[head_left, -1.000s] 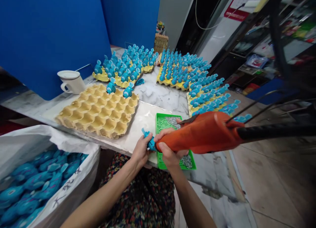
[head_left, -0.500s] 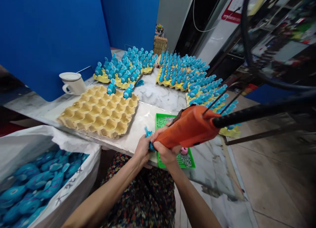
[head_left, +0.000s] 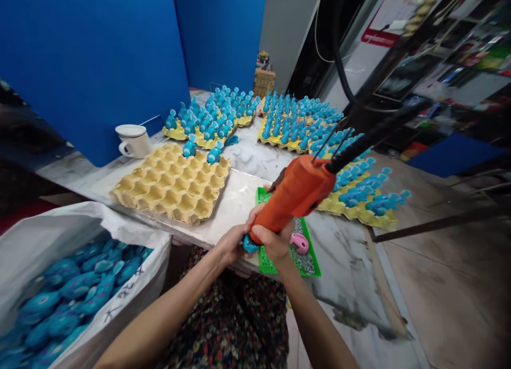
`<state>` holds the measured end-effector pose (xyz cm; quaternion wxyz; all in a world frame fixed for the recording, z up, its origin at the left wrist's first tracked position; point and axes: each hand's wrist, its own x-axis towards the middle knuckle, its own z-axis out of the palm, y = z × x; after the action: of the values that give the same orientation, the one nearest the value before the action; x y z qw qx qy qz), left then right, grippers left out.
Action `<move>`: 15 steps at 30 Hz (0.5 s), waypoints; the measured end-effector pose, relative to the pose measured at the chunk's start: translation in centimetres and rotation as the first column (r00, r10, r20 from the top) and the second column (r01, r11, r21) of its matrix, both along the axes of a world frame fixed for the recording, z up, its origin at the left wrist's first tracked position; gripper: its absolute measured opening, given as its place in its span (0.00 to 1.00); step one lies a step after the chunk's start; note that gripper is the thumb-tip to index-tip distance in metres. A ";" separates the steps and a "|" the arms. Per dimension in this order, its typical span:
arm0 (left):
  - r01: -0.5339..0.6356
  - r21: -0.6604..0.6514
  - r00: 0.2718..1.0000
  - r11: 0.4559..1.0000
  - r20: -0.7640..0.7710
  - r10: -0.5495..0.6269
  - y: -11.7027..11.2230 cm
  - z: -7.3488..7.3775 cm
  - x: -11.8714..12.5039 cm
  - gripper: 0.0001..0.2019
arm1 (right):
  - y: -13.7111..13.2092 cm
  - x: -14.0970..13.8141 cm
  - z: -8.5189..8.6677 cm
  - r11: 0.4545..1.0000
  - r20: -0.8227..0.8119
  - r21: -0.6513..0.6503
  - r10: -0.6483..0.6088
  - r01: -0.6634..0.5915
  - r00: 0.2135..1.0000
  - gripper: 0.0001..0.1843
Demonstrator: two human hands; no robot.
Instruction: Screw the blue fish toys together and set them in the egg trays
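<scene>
My left hand is closed around a small blue plastic toy figure, mostly hidden by my fingers. In my right hand is an orange electric screwdriver, gripped near its lower end. The screwdriver's tip points down at the toy; its black cable runs up to the right. Just beside my right hand lies a green perforated tray with small metal screws and a pink scoop.
A yellow egg tray with two blue figures stands left on the table. Behind are more egg trays full of blue figures. A white mug sits by the blue panel. At lower left, a white sack holds blue toy parts.
The screwdriver has swung more upright, and the toy's end that stuck up above my left hand has dropped from sight. The view has shifted slightly.
</scene>
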<state>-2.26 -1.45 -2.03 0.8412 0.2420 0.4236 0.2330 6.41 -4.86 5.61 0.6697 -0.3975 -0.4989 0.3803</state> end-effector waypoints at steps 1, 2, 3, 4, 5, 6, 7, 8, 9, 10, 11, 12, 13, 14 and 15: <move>0.002 -0.023 1.000 1.000 0.002 -0.002 0.1 0.2 -0.3 0.07 | -0.1 -0.1 0.7 1.000 -0.020 0.024 -0.014 0.014 1.000 0.04; 0.006 -0.041 1.000 0.999 0.005 -0.006 0.2 0.4 -0.6 0.08 | -0.3 -0.2 1.4 0.997 -0.043 0.057 -0.040 0.042 0.998 0.04; 0.016 -0.070 1.000 0.997 0.018 -0.015 0.4 0.8 -0.9 0.09 | -0.4 -0.1 2.1 0.993 -0.055 0.089 -0.068 0.073 0.996 0.05; 0.022 -0.115 0.999 0.993 0.044 -0.017 0.6 1.1 -1.3 0.10 | -0.5 0.0 2.6 0.988 -0.055 0.116 -0.099 0.105 0.994 0.05; 0.027 -0.174 0.996 0.984 0.083 -0.012 0.7 1.6 -1.8 0.12 | -0.5 0.2 3.0 0.984 -0.044 0.125 -0.125 0.130 0.991 0.04; 0.031 -0.242 0.991 0.970 0.135 0.002 0.9 2.0 -2.3 0.12 | -0.5 0.4 3.2 0.982 -0.028 0.118 -0.146 0.148 0.989 0.03; 0.039 -0.311 0.981 0.950 0.194 0.024 1.0 2.4 -2.7 0.13 | -0.5 0.8 3.2 0.981 -0.013 0.098 -0.165 0.166 0.986 0.03; 0.046 -0.371 0.967 0.927 0.249 0.051 1.1 2.8 -3.1 0.14 | -0.5 1.1 3.0 0.982 -0.001 0.066 -0.179 0.179 0.984 0.03; 0.050 -0.413 0.954 0.909 0.290 0.079 1.2 3.2 -3.5 0.14 | -0.4 1.5 2.7 0.982 0.009 0.029 -0.187 0.186 0.982 0.03; 0.049 -0.432 0.944 0.901 0.315 0.100 1.3 3.5 -3.8 0.14 | -0.4 1.8 2.3 0.981 0.017 -0.008 -0.194 0.194 0.981 0.04; 0.043 -0.443 0.938 0.895 0.327 0.116 1.3 3.7 -4.1 0.14 | -0.4 2.1 1.9 0.980 0.030 -0.037 -0.196 0.197 0.980 0.04; 0.032 -0.449 0.934 0.893 0.330 0.133 1.3 3.9 -4.3 0.14 | -0.4 2.4 1.5 0.977 0.042 -0.058 -0.201 0.203 0.979 0.05; 0.020 -0.453 0.933 0.891 0.329 0.146 1.4 4.1 -4.4 0.14 | -0.4 2.7 1.1 0.975 0.052 -0.075 -0.207 0.210 0.977 0.05; 0.008 -0.454 0.932 0.891 0.326 0.157 1.4 4.3 -4.4 0.13 | -0.4 2.9 0.8 0.972 0.058 -0.087 -0.214 0.219 0.975 0.06; -0.001 -0.451 0.932 0.892 0.323 0.164 1.4 4.4 -4.5 0.13 | -0.4 3.1 0.6 0.970 0.061 -0.094 -0.220 0.225 0.974 0.06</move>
<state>-6.74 -0.05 2.38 0.9253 -0.0204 0.3179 0.2058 9.50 -5.30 6.17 0.6747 -0.4934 -0.4481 0.3171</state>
